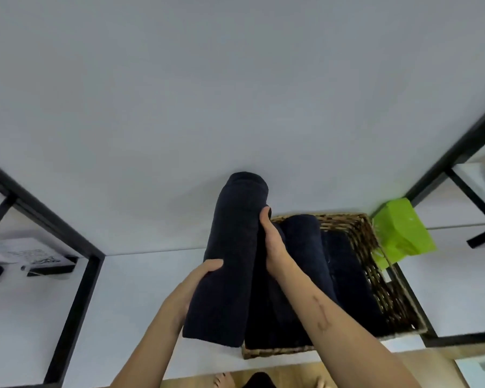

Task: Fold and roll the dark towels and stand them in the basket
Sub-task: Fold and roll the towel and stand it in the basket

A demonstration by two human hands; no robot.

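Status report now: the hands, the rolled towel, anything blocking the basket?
Both hands on the rolled towel: left hand grips low, right hand grips its side. Towel at the basket, left edge. Rolled towels already inside; nothing blocking.

A white shelf board (140,298) is seen framed by black metal bars (76,298), with a plain white wall behind it. A woven wicker basket (381,281) is set directly on the board at its right end, reaching from the back edge to the front edge, its right side close against the black bar there. A green paper bag (401,233) is placed at the back right corner, just beside the basket. A neighbouring white shelf to the left is occupied by a blurred dark object on paper (39,261). Wooden floor (437,359) is visible below the front edge.
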